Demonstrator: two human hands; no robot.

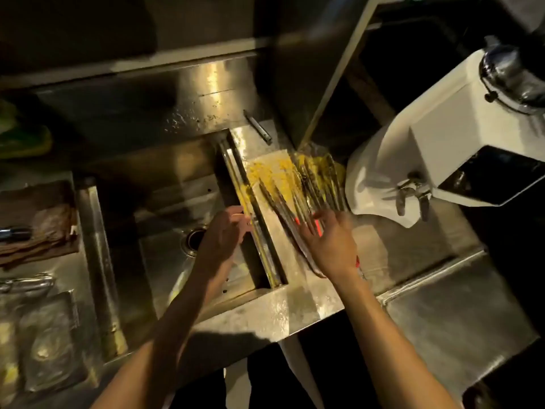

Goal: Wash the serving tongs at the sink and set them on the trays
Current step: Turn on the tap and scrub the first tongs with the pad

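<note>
Fetching stage, seemingly: the right hand [328, 245], spread flat, rests on long steel serving tongs [280, 206] piled right of the steel sink [165, 255]; the left hand [225, 230] has an unclear grip. Next, grasp one.

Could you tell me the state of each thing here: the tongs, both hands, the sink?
tongs: lying fanned out on the counter, right of the sink.
right hand: fingers spread, resting on the tongs.
left hand: at the sink's right rim; grip unclear.
sink: drain uncovered; no running water visible.
</note>
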